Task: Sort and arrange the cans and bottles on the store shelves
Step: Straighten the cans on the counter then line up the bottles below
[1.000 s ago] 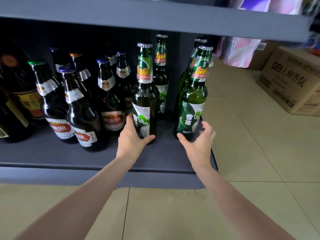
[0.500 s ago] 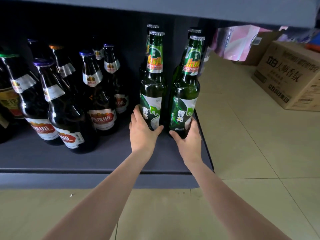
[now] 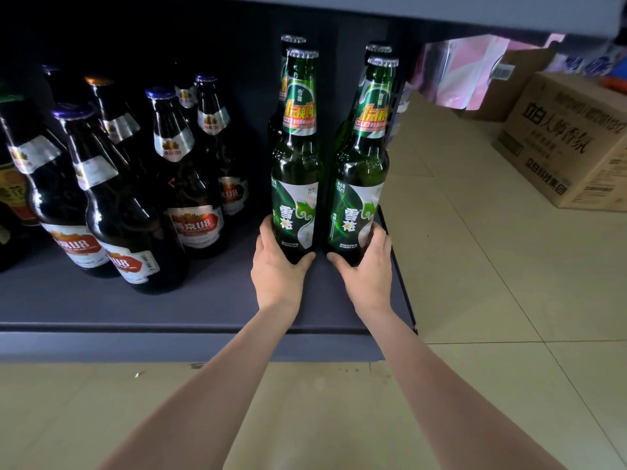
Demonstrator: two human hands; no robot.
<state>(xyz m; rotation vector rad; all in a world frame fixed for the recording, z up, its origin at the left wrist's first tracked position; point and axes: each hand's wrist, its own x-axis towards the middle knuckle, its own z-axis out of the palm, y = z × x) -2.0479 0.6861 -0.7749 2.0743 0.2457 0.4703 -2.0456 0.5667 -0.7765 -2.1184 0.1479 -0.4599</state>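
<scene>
Dark brown bottles (image 3: pixel 176 184), at least seven countable, crowded the left of the grey shelf (image 3: pixel 210 300). Four green bottles stood at centre right in two files. The left hand (image 3: pixel 276 266) gripped the base of the front left green bottle (image 3: pixel 297 171), fingers (image 3: pixel 266 228) curled round it. The right hand (image 3: pixel 368 266) likewise gripped the front right green bottle (image 3: pixel 361 178) beside it. A cardboard box (image 3: pixel 563 140) sat on the floor at upper right, its contents hidden.

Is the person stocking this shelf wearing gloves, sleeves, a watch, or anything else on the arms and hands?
No. Both forearms are bare as far as the frame shows, with no sleeves. The left hand and right hand have no gloves, and no watch, bracelet or ring is visible.
</scene>
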